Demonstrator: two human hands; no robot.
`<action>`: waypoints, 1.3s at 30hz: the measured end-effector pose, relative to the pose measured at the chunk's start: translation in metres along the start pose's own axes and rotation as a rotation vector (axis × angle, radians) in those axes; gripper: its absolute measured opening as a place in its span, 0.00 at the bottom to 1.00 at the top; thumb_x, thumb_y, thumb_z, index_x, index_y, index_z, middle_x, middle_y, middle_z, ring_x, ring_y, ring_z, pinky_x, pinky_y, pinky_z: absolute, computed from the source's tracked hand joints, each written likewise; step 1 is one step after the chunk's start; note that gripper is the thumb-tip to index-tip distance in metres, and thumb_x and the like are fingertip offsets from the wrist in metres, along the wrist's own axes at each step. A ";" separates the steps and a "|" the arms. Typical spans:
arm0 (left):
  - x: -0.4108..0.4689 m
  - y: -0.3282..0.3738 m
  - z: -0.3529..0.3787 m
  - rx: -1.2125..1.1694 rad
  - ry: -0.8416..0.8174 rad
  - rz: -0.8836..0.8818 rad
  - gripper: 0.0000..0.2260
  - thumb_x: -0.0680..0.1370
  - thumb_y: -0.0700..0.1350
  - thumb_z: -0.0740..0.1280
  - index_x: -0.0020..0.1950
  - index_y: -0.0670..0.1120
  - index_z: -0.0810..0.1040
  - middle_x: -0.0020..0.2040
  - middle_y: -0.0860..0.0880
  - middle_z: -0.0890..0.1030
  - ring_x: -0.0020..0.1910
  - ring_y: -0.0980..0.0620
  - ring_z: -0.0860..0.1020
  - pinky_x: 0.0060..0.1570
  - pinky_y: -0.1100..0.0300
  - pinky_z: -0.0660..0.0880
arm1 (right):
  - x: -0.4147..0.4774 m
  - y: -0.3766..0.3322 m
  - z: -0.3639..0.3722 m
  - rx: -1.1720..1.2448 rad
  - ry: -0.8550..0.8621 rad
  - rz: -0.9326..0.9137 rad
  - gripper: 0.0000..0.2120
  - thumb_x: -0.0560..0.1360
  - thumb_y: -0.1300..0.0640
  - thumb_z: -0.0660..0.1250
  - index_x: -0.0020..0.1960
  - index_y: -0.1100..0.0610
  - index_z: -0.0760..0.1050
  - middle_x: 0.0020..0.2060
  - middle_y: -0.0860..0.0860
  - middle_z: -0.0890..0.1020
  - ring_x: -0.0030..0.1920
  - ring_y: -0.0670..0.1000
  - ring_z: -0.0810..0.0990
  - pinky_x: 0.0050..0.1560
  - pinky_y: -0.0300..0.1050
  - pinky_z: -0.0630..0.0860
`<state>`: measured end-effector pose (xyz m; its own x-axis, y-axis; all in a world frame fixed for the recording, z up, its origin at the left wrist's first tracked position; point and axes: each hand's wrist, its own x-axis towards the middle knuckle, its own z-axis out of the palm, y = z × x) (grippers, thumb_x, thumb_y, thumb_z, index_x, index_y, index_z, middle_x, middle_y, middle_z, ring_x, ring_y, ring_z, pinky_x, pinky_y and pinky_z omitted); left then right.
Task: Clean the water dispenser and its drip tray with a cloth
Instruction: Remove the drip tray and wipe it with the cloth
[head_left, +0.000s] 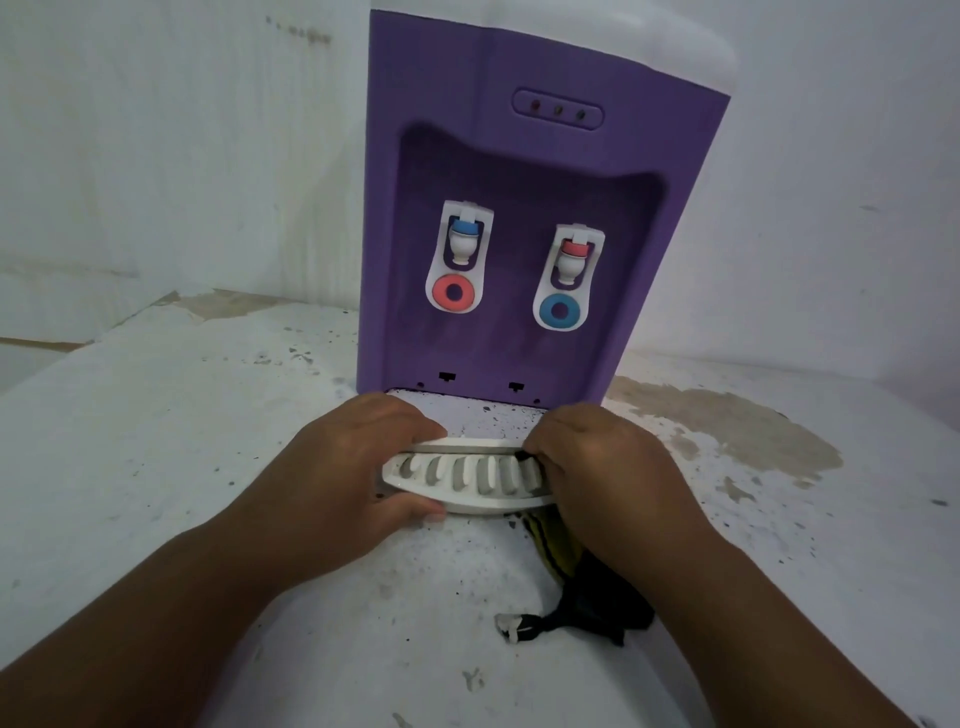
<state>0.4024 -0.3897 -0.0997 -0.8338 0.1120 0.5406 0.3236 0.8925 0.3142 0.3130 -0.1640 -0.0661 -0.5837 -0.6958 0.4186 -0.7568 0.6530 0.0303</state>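
A purple water dispenser (524, 156) with two white taps stands against the wall on a worn white counter. Its white slotted drip tray (467, 475) is out of the dispenser and sits just in front of its base. My left hand (358, 462) grips the tray's left end, fingers over the far edge and thumb under the near edge. My right hand (602, 467) holds the tray's right end together with a dark cloth (587, 597) with yellow stripes. The cloth hangs down from under that hand onto the counter.
The counter (208, 467) is speckled with black dirt around the tray, with a brown bare patch (737, 431) to the right. White walls close in behind and on both sides. The empty tray recess (488, 413) at the dispenser's foot is dirty.
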 end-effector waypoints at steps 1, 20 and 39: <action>0.000 0.000 -0.001 0.002 -0.001 0.004 0.25 0.65 0.56 0.80 0.58 0.48 0.84 0.52 0.54 0.84 0.49 0.59 0.77 0.48 0.71 0.72 | 0.001 -0.001 0.001 -0.001 0.003 -0.009 0.10 0.67 0.70 0.68 0.41 0.57 0.81 0.38 0.51 0.81 0.40 0.54 0.78 0.37 0.50 0.77; 0.002 0.001 -0.004 0.013 -0.018 -0.001 0.25 0.65 0.59 0.75 0.57 0.47 0.85 0.51 0.54 0.85 0.48 0.58 0.78 0.48 0.73 0.69 | -0.003 0.034 0.003 0.017 -0.033 0.236 0.12 0.72 0.66 0.65 0.47 0.52 0.83 0.43 0.48 0.81 0.45 0.50 0.79 0.44 0.45 0.77; -0.001 0.015 0.001 0.110 0.125 0.179 0.24 0.60 0.54 0.84 0.47 0.41 0.84 0.40 0.50 0.80 0.38 0.54 0.74 0.33 0.63 0.72 | -0.013 0.029 0.004 0.386 -0.021 0.864 0.15 0.73 0.61 0.65 0.28 0.57 0.69 0.19 0.48 0.62 0.19 0.46 0.61 0.23 0.38 0.61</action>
<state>0.4073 -0.3759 -0.0962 -0.7035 0.2233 0.6748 0.4045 0.9064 0.1218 0.2972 -0.1374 -0.0739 -0.9899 -0.0254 0.1393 -0.1033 0.8030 -0.5870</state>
